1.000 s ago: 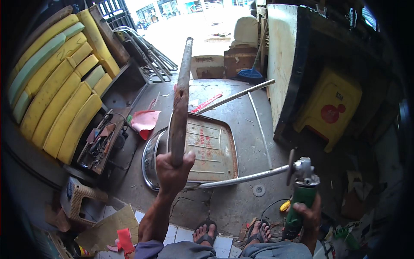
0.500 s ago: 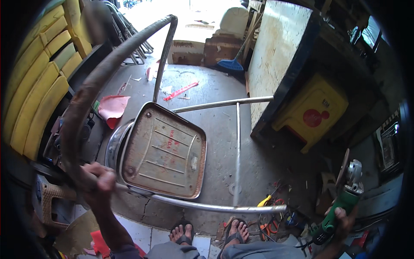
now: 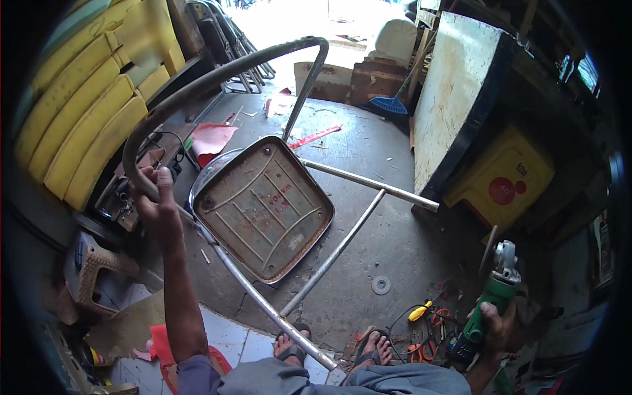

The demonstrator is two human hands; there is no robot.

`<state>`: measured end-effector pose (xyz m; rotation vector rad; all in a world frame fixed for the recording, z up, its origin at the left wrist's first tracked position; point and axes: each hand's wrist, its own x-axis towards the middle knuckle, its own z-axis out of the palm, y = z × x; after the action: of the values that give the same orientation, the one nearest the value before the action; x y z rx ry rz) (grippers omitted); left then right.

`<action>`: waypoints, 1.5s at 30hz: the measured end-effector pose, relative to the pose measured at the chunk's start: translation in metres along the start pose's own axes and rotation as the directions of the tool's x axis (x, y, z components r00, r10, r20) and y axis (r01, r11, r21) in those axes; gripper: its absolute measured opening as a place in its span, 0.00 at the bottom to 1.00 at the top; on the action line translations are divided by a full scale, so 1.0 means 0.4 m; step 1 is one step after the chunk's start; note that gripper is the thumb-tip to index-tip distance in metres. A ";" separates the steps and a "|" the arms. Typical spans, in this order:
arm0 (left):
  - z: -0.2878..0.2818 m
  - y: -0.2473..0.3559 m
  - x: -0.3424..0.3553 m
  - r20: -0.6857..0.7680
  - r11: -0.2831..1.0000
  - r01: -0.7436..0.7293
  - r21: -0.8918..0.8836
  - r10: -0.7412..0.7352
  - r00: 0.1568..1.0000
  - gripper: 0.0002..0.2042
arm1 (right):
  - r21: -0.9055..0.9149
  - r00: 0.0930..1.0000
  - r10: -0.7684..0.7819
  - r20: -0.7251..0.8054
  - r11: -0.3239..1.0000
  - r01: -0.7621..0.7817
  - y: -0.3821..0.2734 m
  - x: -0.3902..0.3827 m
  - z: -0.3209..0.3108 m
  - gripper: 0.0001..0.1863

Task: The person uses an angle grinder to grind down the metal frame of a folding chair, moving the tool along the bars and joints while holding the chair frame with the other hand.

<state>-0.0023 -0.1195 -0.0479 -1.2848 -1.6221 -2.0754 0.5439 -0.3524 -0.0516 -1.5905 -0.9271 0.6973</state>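
Note:
An upturned metal chair, its rusty ribbed seat underside [image 3: 253,204] facing me, spans the middle floor with its tubular frame [image 3: 220,74]. My left hand [image 3: 158,204] is closed around the dark curved tube at left. Two silvery rails [image 3: 257,293], joined by a crossbar [image 3: 332,257], extend rightward and down toward my sandalled feet [image 3: 372,349]. My right hand [image 3: 490,329] grips a green angle grinder [image 3: 496,289] low at the right, its thin disc [image 3: 488,250] raised on the head, apart from the frame. Whether the disc is spinning I cannot tell.
Yellow foam pads [image 3: 79,131] are stacked at left, near a beige stool [image 3: 99,276]. Folded metal frames [image 3: 243,76] lean behind. A pale panel [image 3: 454,92] and yellow stool [image 3: 500,171] stand right; a blue broom [image 3: 388,104] is behind. Screwdriver [image 3: 418,311], pliers and cord lie by my right foot.
My left hand has swung leftward and up, turning the chair frame so the near rail now slants toward my feet. My right hand with the grinder has shifted slightly right.

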 end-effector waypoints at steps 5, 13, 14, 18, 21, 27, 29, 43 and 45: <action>0.030 0.065 0.065 0.055 0.897 0.369 -0.244 -0.368 0.928 0.06 | -0.045 0.999 0.023 -0.040 0.999 -0.025 0.009 -0.013 -0.007 0.35; 0.060 0.087 0.047 0.229 0.741 0.386 -0.550 -0.310 0.923 0.05 | -0.164 0.982 -0.034 -0.187 0.986 0.002 0.016 -0.019 -0.121 0.30; 0.098 0.074 0.067 0.319 0.713 0.426 -0.558 -0.289 0.902 0.06 | -0.187 0.978 -0.075 -0.195 0.982 0.038 0.006 -0.028 -0.128 0.31; 0.256 0.059 0.120 0.580 0.688 0.519 -0.508 -0.173 0.796 0.06 | -0.184 0.975 -0.105 -0.197 0.981 0.068 -0.018 -0.045 -0.132 0.35; 0.361 0.030 0.155 0.675 0.686 0.536 -0.491 -0.088 0.732 0.08 | -0.178 0.981 -0.077 -0.180 0.983 0.044 -0.038 -0.065 -0.112 0.36; 0.535 -0.180 0.251 0.839 0.479 0.704 -0.524 0.148 0.523 0.10 | -0.250 0.993 0.073 -0.096 0.963 -0.095 -0.039 -0.061 -0.109 0.39; 0.570 -0.217 0.248 0.812 0.499 0.708 -0.500 -0.015 0.584 0.11 | -0.353 0.992 0.126 -0.010 0.928 -0.122 -0.082 -0.044 -0.085 0.42; 0.126 0.090 -0.176 0.376 0.833 0.387 -0.395 -0.238 0.896 0.15 | -0.567 0.563 0.254 0.786 -0.066 0.821 -0.261 0.288 0.430 0.40; -0.026 0.098 -0.299 0.427 0.806 0.446 -0.388 -0.271 0.862 0.09 | -0.531 0.538 0.402 0.741 -0.140 0.836 -0.283 0.302 0.522 0.35</action>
<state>0.0884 -0.1829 -0.1086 -1.6939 -1.6613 -2.7480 0.4103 -0.1329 0.0187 -2.0821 -3.1559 0.1214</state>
